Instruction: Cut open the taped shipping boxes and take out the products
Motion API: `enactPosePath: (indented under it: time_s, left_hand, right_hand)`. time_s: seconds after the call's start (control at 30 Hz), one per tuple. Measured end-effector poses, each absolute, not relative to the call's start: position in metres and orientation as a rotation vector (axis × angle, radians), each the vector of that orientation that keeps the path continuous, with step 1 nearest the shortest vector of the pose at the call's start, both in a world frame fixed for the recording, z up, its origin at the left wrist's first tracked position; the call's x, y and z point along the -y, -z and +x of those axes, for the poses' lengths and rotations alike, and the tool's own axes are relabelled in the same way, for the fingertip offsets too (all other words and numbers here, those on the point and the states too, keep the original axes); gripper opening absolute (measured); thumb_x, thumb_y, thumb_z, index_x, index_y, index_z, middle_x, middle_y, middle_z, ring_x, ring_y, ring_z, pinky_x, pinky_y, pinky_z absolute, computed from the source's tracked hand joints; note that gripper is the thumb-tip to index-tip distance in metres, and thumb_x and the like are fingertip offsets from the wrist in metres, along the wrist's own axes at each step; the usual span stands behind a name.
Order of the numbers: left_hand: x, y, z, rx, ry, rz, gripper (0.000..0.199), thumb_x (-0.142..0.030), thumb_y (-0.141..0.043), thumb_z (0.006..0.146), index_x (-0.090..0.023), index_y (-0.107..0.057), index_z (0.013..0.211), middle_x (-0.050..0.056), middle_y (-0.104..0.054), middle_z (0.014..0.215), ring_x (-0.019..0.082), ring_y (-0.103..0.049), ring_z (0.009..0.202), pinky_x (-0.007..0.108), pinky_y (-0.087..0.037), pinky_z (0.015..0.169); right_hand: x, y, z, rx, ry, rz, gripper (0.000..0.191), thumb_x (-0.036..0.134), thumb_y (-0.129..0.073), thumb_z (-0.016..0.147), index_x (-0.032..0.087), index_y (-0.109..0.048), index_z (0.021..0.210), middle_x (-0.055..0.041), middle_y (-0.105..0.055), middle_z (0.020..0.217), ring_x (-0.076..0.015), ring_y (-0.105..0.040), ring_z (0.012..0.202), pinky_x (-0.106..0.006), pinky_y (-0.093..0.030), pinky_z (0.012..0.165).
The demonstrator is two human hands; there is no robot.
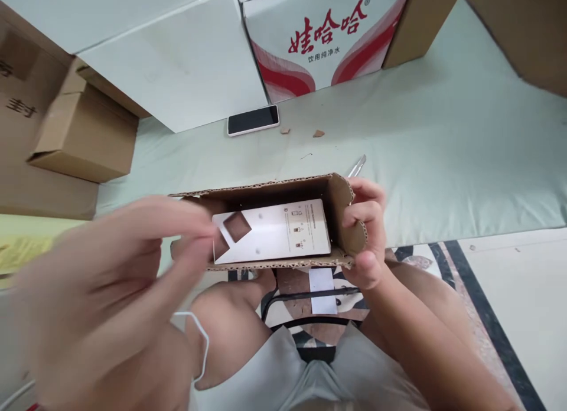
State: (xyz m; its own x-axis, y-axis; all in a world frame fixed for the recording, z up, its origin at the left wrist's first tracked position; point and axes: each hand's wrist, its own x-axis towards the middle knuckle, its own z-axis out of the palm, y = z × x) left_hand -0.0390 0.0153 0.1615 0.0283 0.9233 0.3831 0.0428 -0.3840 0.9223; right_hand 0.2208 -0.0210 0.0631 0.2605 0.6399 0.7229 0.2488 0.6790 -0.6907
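Observation:
An opened cardboard box (345,216) with torn, ragged edges is held above my lap, its open side facing up. Inside it lies a slim white box (272,232) with brown squares and small printed diagrams. My right hand (370,234) grips the cardboard box at its right end, fingers over the far corner and thumb on the near side. Blurred by motion, my left hand (128,275) has thumb and forefinger pinched together at the white box's left end. The fingertips hide part of that end and the cardboard box's left side.
A phone (253,120) and small cardboard scraps (319,133) lie on the pale green cloth (443,157). Beyond my right hand is a slim silvery object (357,166). White cartons (328,45) stand behind, brown boxes (88,127) at left. A black metal bar (319,294) crosses below.

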Motion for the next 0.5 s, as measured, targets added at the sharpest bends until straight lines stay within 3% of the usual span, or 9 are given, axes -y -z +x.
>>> enactPosePath:
  time_s: [0.2, 0.37, 0.5]
  left_hand:
    - [-0.030, -0.193, 0.017, -1.099, -0.822, 2.093, 0.030, -0.045, -0.068, 0.086, -0.034, -0.069, 0.113, 0.003, -0.070, 0.124, 0.033, -0.061, 0.130, 0.045, -0.059, 0.097]
    - [-0.050, -0.217, 0.045, -0.902, 0.052, 2.425, 0.048, -0.042, -0.079, 0.078, -0.038, -0.069, 0.125, 0.001, -0.068, 0.138, 0.032, -0.066, 0.126, 0.040, -0.058, 0.098]
    - [-0.049, -0.218, 0.052, -0.841, 0.245, 2.527, 0.052, -0.038, -0.077, 0.081, -0.038, -0.064, 0.131, 0.001, -0.070, 0.133, 0.029, -0.070, 0.116, 0.038, -0.057, 0.094]
  right_hand:
    - [0.022, -0.072, 0.227, 1.398, -0.231, -0.818, 0.029, 0.051, -0.039, 0.099, 0.025, -0.052, 0.105, -0.0103, -0.048, 0.133, -0.0284, -0.054, 0.120, -0.050, -0.050, 0.100]
    - [0.028, -0.074, 0.230, 1.422, -0.233, -0.870, 0.027, 0.049, -0.042, 0.097, 0.026, -0.053, 0.107, -0.0105, -0.049, 0.137, -0.0302, -0.054, 0.122, -0.052, -0.050, 0.099]
    - [0.030, -0.074, 0.230, 1.401, -0.239, -0.848, 0.028, 0.049, -0.038, 0.100, 0.024, -0.051, 0.103, -0.0117, -0.048, 0.136, -0.0291, -0.055, 0.124, -0.052, -0.052, 0.101]
